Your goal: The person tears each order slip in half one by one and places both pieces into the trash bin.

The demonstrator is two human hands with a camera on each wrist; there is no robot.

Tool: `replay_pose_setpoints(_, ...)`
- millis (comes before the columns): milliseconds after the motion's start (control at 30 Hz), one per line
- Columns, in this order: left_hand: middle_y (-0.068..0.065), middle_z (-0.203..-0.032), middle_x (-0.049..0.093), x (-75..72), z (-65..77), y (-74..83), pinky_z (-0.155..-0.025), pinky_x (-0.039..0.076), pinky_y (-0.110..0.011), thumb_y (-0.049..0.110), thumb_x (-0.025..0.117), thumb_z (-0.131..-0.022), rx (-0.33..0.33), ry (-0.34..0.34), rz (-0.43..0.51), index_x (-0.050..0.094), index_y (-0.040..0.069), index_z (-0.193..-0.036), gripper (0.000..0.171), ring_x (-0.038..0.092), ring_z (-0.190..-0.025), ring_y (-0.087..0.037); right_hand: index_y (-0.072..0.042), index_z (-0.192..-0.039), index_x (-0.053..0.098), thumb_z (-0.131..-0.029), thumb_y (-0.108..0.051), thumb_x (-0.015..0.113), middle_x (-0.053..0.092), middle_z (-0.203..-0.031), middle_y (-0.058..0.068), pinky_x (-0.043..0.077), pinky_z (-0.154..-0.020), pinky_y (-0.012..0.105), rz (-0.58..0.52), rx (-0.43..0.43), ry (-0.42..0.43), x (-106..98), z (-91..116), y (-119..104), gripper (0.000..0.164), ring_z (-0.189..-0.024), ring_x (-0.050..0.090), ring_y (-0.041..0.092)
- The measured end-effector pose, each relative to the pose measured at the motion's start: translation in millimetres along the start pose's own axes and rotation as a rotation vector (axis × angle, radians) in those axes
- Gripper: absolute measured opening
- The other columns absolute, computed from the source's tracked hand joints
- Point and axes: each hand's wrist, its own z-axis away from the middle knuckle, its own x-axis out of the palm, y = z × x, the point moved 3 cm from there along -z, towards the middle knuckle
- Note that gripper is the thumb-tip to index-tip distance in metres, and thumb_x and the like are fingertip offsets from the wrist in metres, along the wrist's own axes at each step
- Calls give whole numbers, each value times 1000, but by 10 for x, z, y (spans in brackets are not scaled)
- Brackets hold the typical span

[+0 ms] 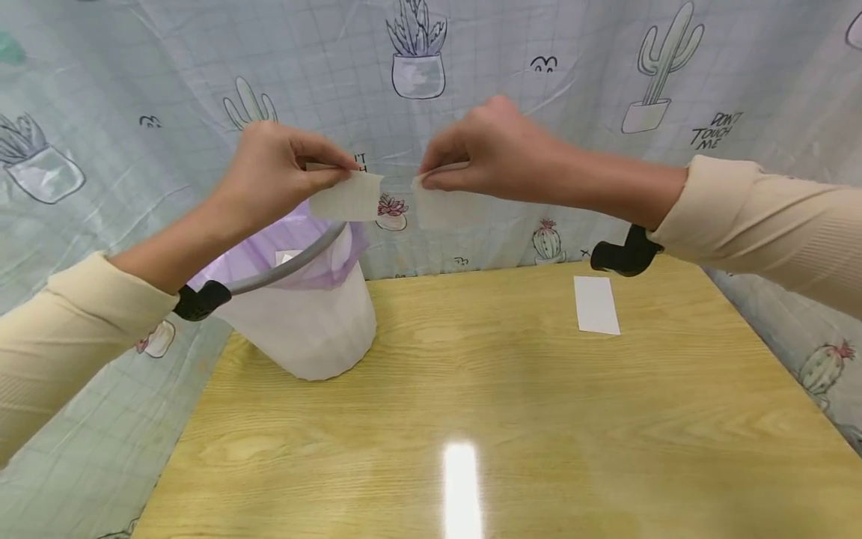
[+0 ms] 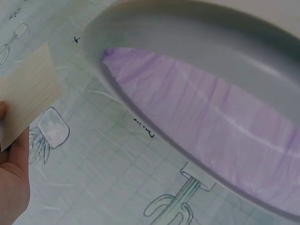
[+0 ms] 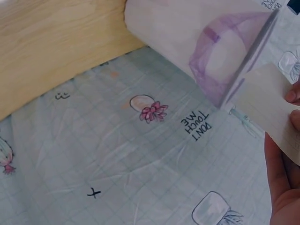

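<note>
Both hands are raised in front of the curtain, a narrow gap between them. My left hand (image 1: pixel 269 176) pinches a small off-white paper piece (image 1: pixel 350 201) between thumb and fingers. On the other side, my right hand (image 1: pixel 494 157) pinches a second, similar paper piece (image 1: pixel 447 211) by its upper edge. Faint ruled lines show on the paper (image 2: pixel 35 91) in the left wrist view. In the right wrist view, paper (image 3: pixel 262 98) sticks out from the fingers at the right edge. The two pieces are apart from each other.
A white bin (image 1: pixel 316 329) with a purple liner (image 1: pixel 236 251) and grey rim (image 1: pixel 296 263) stands at the back left, below the left hand. A white paper rectangle (image 1: pixel 596 305) lies on the wooden table (image 1: pixel 471 389) at back right. A patterned curtain (image 1: pixel 485 45) hangs behind.
</note>
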Motion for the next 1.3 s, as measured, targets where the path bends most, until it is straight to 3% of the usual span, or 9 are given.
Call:
replay_pose_setpoints(300, -10, -99, 78, -66, -12, -102, -65, 49, -8, 12, 78, -91, -19, 25, 9, 83, 10, -99, 9, 65, -73, 12, -10, -96, 82, -96, -19, 74, 79, -95, 2, 57, -82, 27, -41, 63, 2, 73, -113, 45, 12, -93, 75, 12)
replay_pose_setpoints(500, -11, -99, 78, -115, -42, -159, -65, 49, -8, 12, 79, -91, -39, 41, 23, 83, 8, -100, 10, 65, -73, 13, -11, -97, 82, -97, -21, 73, 79, -94, 1, 51, -75, 14, -3, 95, 9, 56, -198, 84, 14, -89, 75, 10)
replay_pose_setpoints(700, 6, -91, 78, -185, -91, -236, -62, 48, -8, 13, 80, -90, -85, 45, 43, 82, 7, -101, 13, 66, -71, 10, -12, -98, 82, -98, -24, 72, 79, -95, 1, 48, -74, 16, 24, 102, 18, 30, -307, 94, 16, -86, 73, 8)
replay_pose_setpoints(900, 27, -80, 72, -260, -110, -336, -64, 49, -9, 15, 80, -90, -126, 25, 69, 81, 5, -104, 17, 67, -74, 8, -13, -100, 82, -98, -28, 71, 79, -98, -1, 50, -75, 18, 7, 139, -25, 69, -448, 67, 18, -89, 72, 6)
replay_pose_setpoints(1300, 29, -79, 70, -381, -71, -472, -66, 48, -9, 19, 79, -91, -212, 19, 37, 80, 7, -108, 21, 66, -77, 5, -11, -103, 81, -98, -25, 71, 78, -99, 0, 53, -76, 20, 34, 101, -37, 116, -766, 10, 18, -87, 71, 5)
